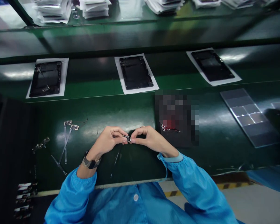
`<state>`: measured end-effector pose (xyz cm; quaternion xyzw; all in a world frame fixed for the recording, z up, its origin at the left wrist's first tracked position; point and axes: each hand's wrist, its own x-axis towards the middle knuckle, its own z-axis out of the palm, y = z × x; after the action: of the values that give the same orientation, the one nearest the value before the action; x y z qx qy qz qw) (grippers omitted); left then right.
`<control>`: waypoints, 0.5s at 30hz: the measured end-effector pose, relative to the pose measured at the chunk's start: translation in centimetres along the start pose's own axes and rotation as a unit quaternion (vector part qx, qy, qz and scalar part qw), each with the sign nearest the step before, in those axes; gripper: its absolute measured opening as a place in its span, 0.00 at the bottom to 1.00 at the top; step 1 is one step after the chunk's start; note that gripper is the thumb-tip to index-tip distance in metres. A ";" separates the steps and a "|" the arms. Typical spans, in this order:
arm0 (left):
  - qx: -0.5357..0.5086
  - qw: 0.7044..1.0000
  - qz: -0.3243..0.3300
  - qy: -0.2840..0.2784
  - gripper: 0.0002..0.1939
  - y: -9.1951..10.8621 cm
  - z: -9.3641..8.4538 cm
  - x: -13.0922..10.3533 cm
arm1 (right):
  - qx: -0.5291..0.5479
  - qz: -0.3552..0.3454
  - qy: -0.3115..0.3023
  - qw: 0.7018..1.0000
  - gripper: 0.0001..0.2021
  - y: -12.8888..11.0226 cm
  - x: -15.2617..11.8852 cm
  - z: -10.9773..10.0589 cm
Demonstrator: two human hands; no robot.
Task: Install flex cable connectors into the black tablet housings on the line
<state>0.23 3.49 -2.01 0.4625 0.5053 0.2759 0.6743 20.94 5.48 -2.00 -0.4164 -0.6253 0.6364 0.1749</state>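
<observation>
Well inside the table edge (112,185), left fingers (118,140), right fingers (139,141) pinch a probable board (127,138).

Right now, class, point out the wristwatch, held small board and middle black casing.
Wristwatch (92,164), head view, on its dark face.
Held small board (127,138), head view, on its visible middle.
Middle black casing (135,73), head view, on its flat centre.

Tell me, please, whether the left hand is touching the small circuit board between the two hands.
Touching. The head view shows it: the thumb and fingers of the left hand pinch one end of the small circuit board, with no gap visible.
</observation>
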 end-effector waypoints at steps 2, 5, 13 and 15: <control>0.011 0.999 0.001 0.050 0.06 0.3 -0.7 -1.0 | -0.036 -0.012 0.012 0.999 0.08 -0.8 -0.4 -0.9; 0.036 0.990 0.009 0.135 0.07 0.5 -2.6 -4.1 | -0.115 -0.043 0.106 0.987 0.10 -2.9 -0.4 -3.7; -0.068 0.925 0.053 0.370 0.14 -2.6 -5.1 -11.1 | -0.271 0.116 0.379 0.877 0.06 -5.9 9.8 -12.7; -0.099 0.915 0.058 0.386 0.16 -3.7 -4.9 -11.4 | -0.272 0.165 0.400 0.859 0.06 -5.6 12.4 -13.6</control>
<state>-8.55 -5.90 -0.79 0.2790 0.6686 0.5205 0.4519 22.06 24.42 1.17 -0.7633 -0.5718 0.2392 0.1820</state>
